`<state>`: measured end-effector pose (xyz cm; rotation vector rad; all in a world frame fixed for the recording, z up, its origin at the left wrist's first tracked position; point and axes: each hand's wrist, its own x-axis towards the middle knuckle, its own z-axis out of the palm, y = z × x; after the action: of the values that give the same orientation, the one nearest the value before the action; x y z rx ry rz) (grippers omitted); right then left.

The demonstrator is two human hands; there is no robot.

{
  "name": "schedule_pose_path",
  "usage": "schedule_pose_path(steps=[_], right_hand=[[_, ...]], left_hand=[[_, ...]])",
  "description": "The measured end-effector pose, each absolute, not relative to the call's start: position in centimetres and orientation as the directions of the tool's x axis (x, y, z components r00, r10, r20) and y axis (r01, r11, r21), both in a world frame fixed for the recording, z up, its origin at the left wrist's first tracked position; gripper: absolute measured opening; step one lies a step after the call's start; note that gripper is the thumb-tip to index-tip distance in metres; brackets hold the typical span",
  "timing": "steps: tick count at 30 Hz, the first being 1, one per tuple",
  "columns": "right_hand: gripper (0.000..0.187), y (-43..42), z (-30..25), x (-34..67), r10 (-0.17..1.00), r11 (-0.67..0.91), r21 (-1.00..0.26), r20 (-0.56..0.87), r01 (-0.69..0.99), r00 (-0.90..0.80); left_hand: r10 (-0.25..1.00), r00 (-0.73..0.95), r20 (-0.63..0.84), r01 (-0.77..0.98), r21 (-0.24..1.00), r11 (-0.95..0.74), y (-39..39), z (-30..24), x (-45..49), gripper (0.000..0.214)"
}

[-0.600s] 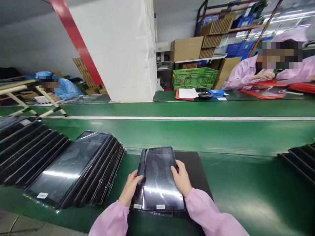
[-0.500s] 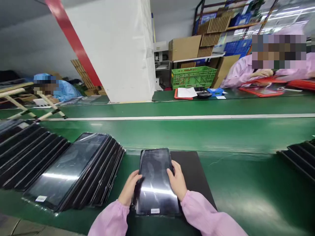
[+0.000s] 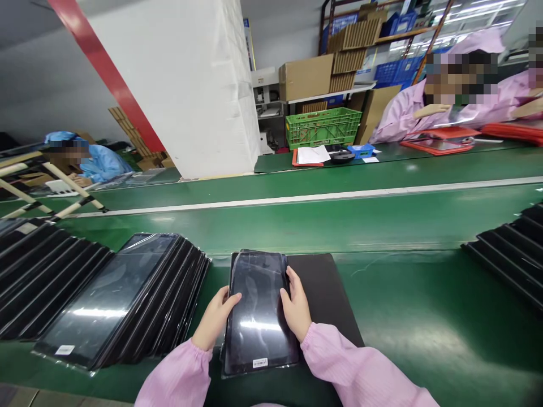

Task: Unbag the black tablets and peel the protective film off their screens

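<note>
Between my two hands lies a dark, glossy tablet-like screen panel (image 3: pixel 258 316) in clear film, with a small white label near its lower edge. My left hand (image 3: pixel 216 316) grips its left edge, thumb on the face and fingers curled at the side. On the right edge, my right hand (image 3: pixel 296 305) holds it the same way. Another dark edge shows beneath the panel, so it may rest on a second one; I cannot tell. A black mat (image 3: pixel 320 294) lies partly under it on the green worktop (image 3: pixel 407 305).
Fanned stacks of similar film-wrapped panels (image 3: pixel 114 299) lie to the left, and another stack (image 3: pixel 513 249) is at the right edge. Across the bench are a green crate (image 3: pixel 324 127), a white paper (image 3: pixel 313 155) and red trays (image 3: pixel 439 140). Co-workers sit at the far side.
The camera view has shifted and tilted slightly. Both hands still hold the panel, which now sits slightly turned, with a dark edge showing behind its top.
</note>
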<state>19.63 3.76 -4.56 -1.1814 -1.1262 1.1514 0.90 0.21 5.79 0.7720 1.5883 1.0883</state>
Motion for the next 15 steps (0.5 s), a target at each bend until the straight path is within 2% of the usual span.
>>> schedule_pose_path(steps=[3,5,10,12,15], right_hand=[[0.066,3.7,-4.2,19.5,0.997,0.017,-0.995,0.009,-0.099,0.075],[0.071,3.6,-3.8,19.6,0.998,0.000,-0.992,-0.009,-0.126,0.069],[0.087,4.1,-1.2,20.9,0.998,-0.045,-0.986,-0.050,-0.163,0.030],[0.082,4.6,0.4,21.6,0.999,-0.028,-0.985,-0.024,-0.171,-0.022],[0.050,5.3,2.5,22.4,0.987,0.036,-0.985,0.062,-0.169,-0.151]], left_hand=[[0.860,-0.191,-0.473,-0.203,0.877,0.437,0.5,5.7,1.7,0.054],[0.857,-0.181,-0.483,-0.249,0.865,0.435,0.6,5.3,2.1,0.058],[0.918,-0.197,-0.344,-0.254,0.922,0.291,-0.4,5.2,2.0,0.058],[0.936,-0.235,-0.263,-0.242,0.948,0.206,-0.6,5.0,1.5,0.056],[0.919,-0.387,-0.078,-0.205,0.979,-0.003,0.5,3.8,0.7,0.054]])
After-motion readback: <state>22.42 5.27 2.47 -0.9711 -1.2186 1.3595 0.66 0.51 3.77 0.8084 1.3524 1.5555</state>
